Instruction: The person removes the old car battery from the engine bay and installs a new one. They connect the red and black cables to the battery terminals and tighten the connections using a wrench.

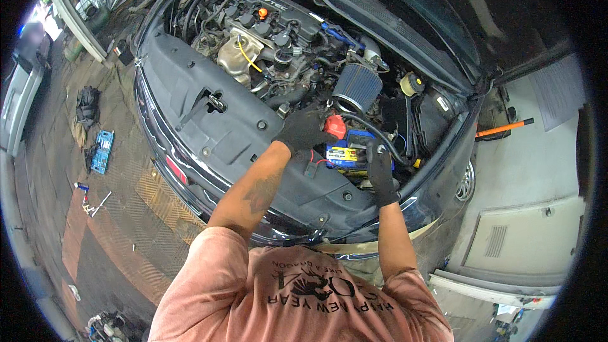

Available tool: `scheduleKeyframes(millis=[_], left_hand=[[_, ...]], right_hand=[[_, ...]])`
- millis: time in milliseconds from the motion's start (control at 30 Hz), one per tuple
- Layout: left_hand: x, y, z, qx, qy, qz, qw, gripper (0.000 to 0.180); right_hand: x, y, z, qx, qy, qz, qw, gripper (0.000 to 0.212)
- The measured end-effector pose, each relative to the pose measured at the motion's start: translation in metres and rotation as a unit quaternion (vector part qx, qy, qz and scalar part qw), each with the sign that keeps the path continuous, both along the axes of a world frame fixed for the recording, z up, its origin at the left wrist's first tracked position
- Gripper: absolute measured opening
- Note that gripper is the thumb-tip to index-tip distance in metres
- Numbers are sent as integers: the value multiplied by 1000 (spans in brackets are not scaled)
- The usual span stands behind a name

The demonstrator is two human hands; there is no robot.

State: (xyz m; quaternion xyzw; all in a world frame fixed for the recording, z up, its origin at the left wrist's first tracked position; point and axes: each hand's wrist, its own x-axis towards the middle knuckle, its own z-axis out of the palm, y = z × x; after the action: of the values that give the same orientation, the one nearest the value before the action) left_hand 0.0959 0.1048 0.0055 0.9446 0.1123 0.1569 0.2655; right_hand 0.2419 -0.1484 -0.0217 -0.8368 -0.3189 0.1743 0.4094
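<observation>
Both my hands wear black gloves and reach into the engine bay at the car battery (342,156), which has a blue and yellow label. My left hand (303,129) is beside the red terminal cover (335,126) at the battery's left end. Its fingers blend into the dark parts there, so their grip is unclear. At the battery's right side, my right hand (381,174) is closed, fingers curled. A small shiny metal end (380,149) shows at its fingertips; the rest of that thing is hidden. A thick black cable (373,128) arches over the battery.
Behind the battery stands a blue pleated cone air filter (357,87). The engine cover (278,12) lies farther left under the raised hood (405,0). A black plastic panel (190,88) spans the car's front. On the floor at left is a blue tool case (102,152).
</observation>
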Motion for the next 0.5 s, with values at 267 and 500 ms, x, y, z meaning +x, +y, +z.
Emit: scheduleKeyframes(millis=[267, 500], left_hand=[[23, 3, 1, -109, 92, 131, 981, 63], [43, 24, -28, -178, 120, 155, 964, 79]], right_hand=[[6, 37, 1, 1, -378, 291, 879, 58], [20, 122, 65, -122, -286, 310, 899, 31]])
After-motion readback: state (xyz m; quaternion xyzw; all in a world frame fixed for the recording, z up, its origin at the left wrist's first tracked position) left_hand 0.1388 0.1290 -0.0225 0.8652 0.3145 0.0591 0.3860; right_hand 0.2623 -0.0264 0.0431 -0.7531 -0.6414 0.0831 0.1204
